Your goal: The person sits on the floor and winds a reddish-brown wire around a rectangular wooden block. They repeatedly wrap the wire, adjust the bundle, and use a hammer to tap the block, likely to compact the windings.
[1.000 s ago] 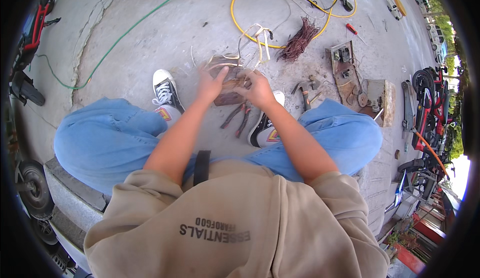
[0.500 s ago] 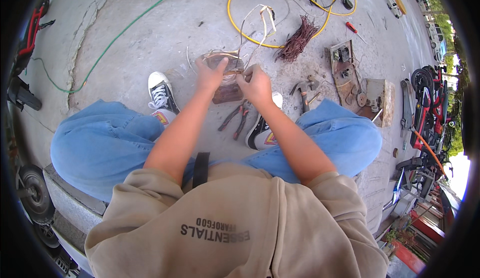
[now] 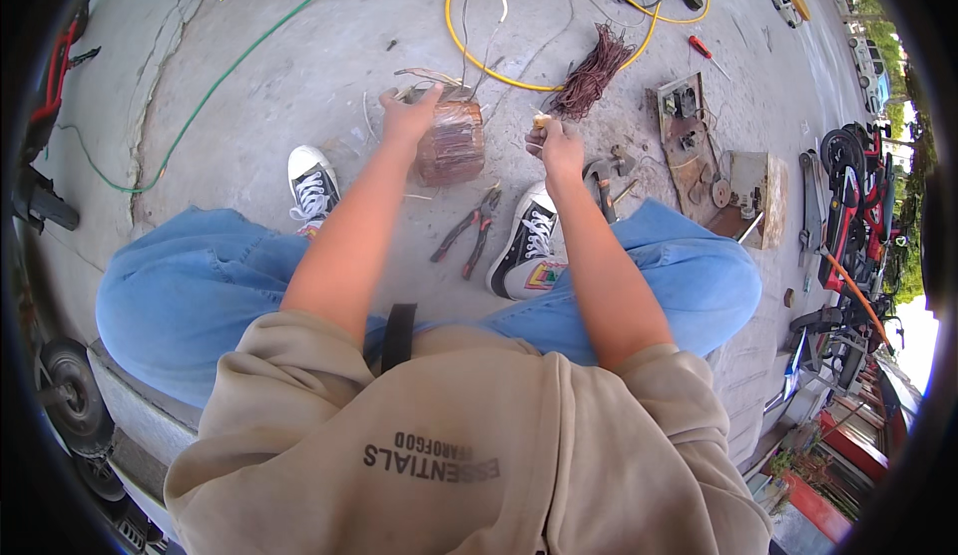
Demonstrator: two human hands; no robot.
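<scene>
Between my shoes on the concrete stands a brown, copper-coloured block that looks like a transformer coil (image 3: 451,148), with loose pale wires rising from its top. My left hand (image 3: 407,119) grips the coil's upper left corner, thumb over the top edge. To the right of the coil and apart from it, my right hand (image 3: 559,143) is closed on a small yellowish-white scrap (image 3: 542,121), perhaps tape or paper; its exact kind is too small to tell. A pair of pliers (image 3: 470,228) with dark and red handles lies open on the ground below the coil.
A claw hammer (image 3: 605,188) lies beside my right knee, near rusty metal housings (image 3: 689,141). Farther off are a dark red wire bundle (image 3: 596,71), a yellow hose (image 3: 451,31), a red screwdriver (image 3: 702,48) and a green hose (image 3: 225,81).
My right hand has moved off the coil to the right, now with a small pale scrap in it. The coil's front shows more, and its loose wires have shifted.
</scene>
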